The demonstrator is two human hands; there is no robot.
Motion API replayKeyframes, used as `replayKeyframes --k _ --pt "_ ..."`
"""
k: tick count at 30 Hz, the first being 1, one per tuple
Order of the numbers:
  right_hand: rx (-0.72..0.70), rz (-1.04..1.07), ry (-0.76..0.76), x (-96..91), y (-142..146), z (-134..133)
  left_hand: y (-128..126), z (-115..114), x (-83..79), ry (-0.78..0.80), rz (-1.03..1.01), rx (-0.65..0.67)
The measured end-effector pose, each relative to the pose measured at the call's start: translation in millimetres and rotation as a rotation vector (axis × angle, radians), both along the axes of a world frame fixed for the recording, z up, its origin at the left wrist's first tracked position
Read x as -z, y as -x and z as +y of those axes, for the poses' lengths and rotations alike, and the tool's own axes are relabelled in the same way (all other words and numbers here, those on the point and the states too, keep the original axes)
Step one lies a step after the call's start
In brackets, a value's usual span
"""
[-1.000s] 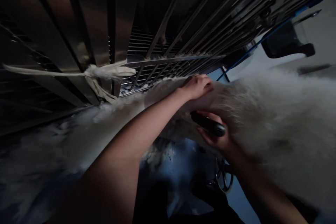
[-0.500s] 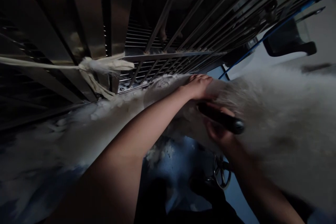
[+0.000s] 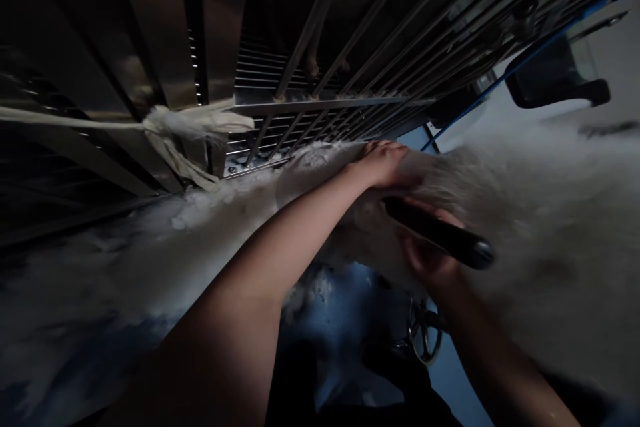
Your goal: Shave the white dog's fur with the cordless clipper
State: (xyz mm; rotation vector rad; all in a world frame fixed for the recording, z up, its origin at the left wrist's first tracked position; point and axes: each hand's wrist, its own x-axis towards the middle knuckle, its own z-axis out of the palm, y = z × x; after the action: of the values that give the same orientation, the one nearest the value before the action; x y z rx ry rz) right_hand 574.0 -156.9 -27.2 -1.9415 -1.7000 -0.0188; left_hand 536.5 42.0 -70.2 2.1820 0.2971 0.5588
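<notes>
A large white furry animal [image 3: 560,233], likely a dog, stretches across the view. Its fur is long on the right and cut close near my hands. My left hand [image 3: 384,161] rests on the close-cut part, fingers laid over the body and partly hidden. Just below and to the right, my right hand [image 3: 433,257] is closed around a black hair clipper [image 3: 440,230]. The clipper's rounded rear end points right toward me; its head is hidden against the coat. Tufts of loose white fur [image 3: 195,207] lie along the animal's far side.
Metal cages [image 3: 320,103] line the far side, with thin animal legs [image 3: 313,60] behind the bars. A cream cloth strip [image 3: 185,123] is knotted there. A blue cord [image 3: 475,103] runs at upper right. Below are a spoked wheel [image 3: 424,333] and blue floor [image 3: 345,307].
My right hand and the clipper have moved a little right and down along the coat. My left hand stays on the body, shifted very slightly right in view.
</notes>
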Motion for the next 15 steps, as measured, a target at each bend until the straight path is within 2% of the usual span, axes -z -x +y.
replayKeyframes --k 2,3,6,7,11,12,15 --pt "-0.046 -0.047 -0.087 3.8 -1 0 -1 0 -0.2 -0.002 -0.001 0.001" --pt "-0.061 -0.073 -0.072 6.1 -2 -1 -1 1 -0.1 -0.003 0.002 0.001" --pt "-0.059 -0.059 0.115 10.6 -3 -4 -2 1 0.0 0.002 0.011 0.001" --pt "-0.058 -0.039 0.112 10.9 -3 -4 -2 1 0.0 0.01 0.013 0.0" --pt "-0.016 -0.074 -0.097 11.8 -5 -1 -4 0 -0.2 0.035 0.006 -0.005" --pt "-0.011 -0.1 -0.088 13.3 -4 0 -4 1 -0.4 0.032 0.005 -0.006" --pt "-0.03 -0.081 0.087 19.4 -2 -3 -4 1 -1.5 0.021 0.014 -0.015"
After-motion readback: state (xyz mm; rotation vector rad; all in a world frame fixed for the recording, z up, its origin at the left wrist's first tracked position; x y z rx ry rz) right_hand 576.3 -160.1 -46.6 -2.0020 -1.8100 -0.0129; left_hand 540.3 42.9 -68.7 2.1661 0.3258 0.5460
